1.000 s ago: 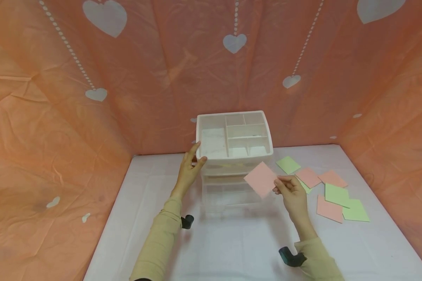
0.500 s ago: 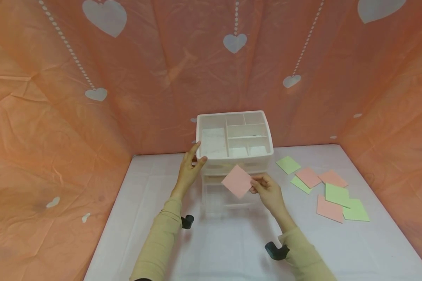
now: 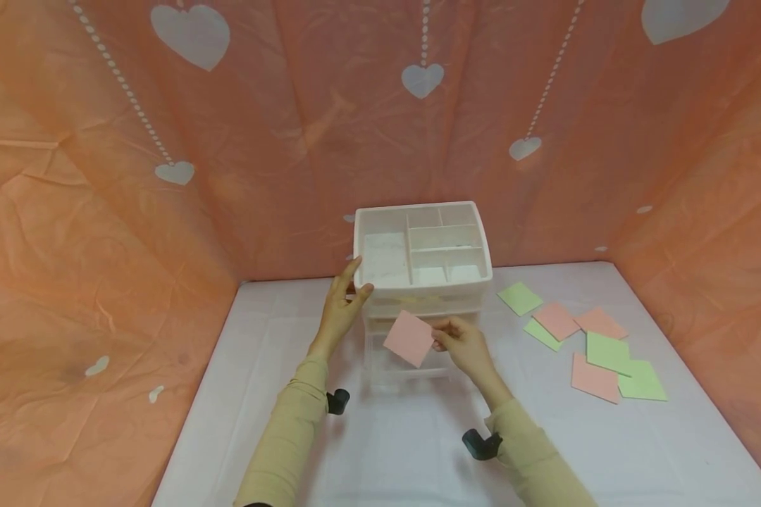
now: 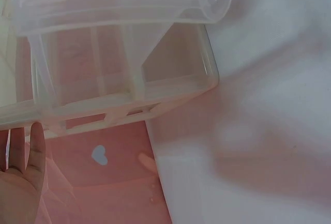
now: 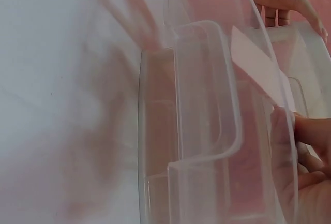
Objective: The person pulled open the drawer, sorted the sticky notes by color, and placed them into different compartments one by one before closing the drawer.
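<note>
A white plastic drawer organizer [image 3: 423, 286] with a divided top tray stands near the back of the table. One of its clear lower drawers [image 3: 380, 362] is pulled out toward me. My left hand [image 3: 337, 310] rests against the organizer's left side, thumb at the front corner and fingers fairly straight along the wall. Between thumb and fingers, my right hand [image 3: 466, 345] pinches a pink sticky note [image 3: 409, 339] by its right corner, over the pulled-out drawer. In the right wrist view the sticky note [image 5: 258, 66] shows tilted behind the clear drawer front [image 5: 207, 89].
Several pink and green sticky notes [image 3: 607, 352] lie spread on the right of the white table [image 3: 406, 451], some overlapping. A green one [image 3: 520, 298] lies nearest the organizer's right side. An orange curtain [image 3: 317, 141] with white hearts stands behind and on both sides.
My right hand has carried the pink sticky note leftward and slightly toward me, from the organizer's front right to over the open drawer. The left hand has stayed in place.
</note>
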Action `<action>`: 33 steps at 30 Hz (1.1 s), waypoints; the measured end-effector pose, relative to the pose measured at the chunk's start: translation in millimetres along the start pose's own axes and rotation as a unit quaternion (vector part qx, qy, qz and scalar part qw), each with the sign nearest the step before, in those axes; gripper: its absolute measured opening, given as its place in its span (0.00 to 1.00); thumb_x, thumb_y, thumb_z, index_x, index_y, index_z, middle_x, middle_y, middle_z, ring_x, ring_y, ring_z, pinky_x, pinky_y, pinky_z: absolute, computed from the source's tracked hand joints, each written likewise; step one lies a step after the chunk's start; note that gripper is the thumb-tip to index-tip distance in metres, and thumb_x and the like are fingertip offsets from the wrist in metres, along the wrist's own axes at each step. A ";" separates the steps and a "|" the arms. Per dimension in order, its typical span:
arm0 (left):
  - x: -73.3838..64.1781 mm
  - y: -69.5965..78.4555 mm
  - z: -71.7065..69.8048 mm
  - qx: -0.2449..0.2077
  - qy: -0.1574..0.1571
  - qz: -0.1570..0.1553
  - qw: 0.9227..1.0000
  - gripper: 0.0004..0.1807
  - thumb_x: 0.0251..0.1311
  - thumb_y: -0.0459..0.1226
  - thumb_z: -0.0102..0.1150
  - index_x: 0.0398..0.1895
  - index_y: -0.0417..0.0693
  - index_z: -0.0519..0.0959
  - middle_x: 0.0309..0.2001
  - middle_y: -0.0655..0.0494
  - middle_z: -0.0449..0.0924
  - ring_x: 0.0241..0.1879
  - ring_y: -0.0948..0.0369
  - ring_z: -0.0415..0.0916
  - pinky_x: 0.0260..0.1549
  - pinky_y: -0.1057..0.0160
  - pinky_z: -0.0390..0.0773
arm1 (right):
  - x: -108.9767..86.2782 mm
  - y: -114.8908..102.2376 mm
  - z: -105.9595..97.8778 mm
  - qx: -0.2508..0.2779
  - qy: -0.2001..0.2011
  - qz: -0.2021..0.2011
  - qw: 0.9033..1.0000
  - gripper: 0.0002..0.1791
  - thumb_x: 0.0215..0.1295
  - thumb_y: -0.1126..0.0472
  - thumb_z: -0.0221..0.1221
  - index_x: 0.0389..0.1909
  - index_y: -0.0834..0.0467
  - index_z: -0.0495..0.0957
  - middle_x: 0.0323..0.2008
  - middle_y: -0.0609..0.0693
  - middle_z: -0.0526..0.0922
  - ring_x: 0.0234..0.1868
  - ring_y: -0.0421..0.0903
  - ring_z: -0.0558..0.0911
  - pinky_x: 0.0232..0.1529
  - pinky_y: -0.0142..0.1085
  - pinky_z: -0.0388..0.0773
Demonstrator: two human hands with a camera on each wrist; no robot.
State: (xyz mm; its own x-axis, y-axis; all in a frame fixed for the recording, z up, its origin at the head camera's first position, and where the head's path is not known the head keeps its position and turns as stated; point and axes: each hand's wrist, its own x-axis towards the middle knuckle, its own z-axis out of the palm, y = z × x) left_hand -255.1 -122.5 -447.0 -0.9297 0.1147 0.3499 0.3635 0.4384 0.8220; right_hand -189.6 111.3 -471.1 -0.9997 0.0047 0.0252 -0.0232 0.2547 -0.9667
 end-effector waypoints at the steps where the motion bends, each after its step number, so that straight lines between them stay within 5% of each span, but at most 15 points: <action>1: 0.1 -0.1 0.3 -0.001 -0.001 0.000 1.000 0.32 0.63 0.49 0.53 0.69 0.67 0.57 0.41 0.46 0.65 0.40 0.57 0.68 0.35 0.65 0.76 | 1.3 0.9 0.3 -0.005 -0.001 -0.004 1.000 0.06 0.61 0.70 0.57 0.38 0.68 0.79 0.35 0.64 0.84 0.25 0.35 0.80 0.31 0.28 0.80; 12: -0.6 -2.1 0.9 -0.005 -0.005 -0.007 1.000 0.32 0.63 0.47 0.54 0.69 0.68 0.56 0.40 0.47 0.64 0.39 0.58 0.65 0.34 0.65 0.75 | 10.1 4.3 5.4 -0.085 -0.065 -0.017 0.994 0.06 0.62 0.71 0.55 0.37 0.68 0.79 0.33 0.61 0.84 0.27 0.42 0.81 0.31 0.32 0.80; 21: 0.5 -2.1 1.5 -0.001 0.001 0.005 1.000 0.32 0.63 0.50 0.53 0.69 0.68 0.56 0.40 0.47 0.64 0.40 0.57 0.67 0.35 0.64 0.76 | 13.5 3.4 6.0 -0.143 -0.042 -0.018 0.989 0.07 0.58 0.70 0.58 0.35 0.66 0.83 0.27 0.57 0.84 0.27 0.41 0.79 0.31 0.33 0.78; 28: 0.2 -1.6 1.7 0.001 0.002 0.004 1.000 0.32 0.63 0.49 0.53 0.69 0.67 0.56 0.39 0.48 0.63 0.40 0.57 0.66 0.35 0.64 0.76 | 12.6 2.6 5.9 -0.201 -0.093 -0.049 0.974 0.11 0.61 0.65 0.58 0.42 0.65 0.82 0.33 0.57 0.86 0.27 0.41 0.78 0.29 0.31 0.75; 33: 0.1 -1.6 2.0 0.002 0.003 0.003 1.000 0.32 0.63 0.48 0.53 0.69 0.67 0.57 0.38 0.49 0.63 0.40 0.57 0.66 0.36 0.64 0.76 | 11.9 3.9 5.9 -0.182 -0.096 -0.036 0.978 0.13 0.62 0.63 0.58 0.44 0.65 0.82 0.37 0.59 0.85 0.34 0.45 0.83 0.35 0.34 0.80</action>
State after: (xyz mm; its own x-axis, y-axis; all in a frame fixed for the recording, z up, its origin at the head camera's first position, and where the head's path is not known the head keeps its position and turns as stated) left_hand -255.9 -121.4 -449.2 -0.9274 0.1127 0.3568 0.3684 0.4409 0.8185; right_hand -201.7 106.6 -476.1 -0.9801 -0.1983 0.0071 -0.1224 0.5757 -0.8085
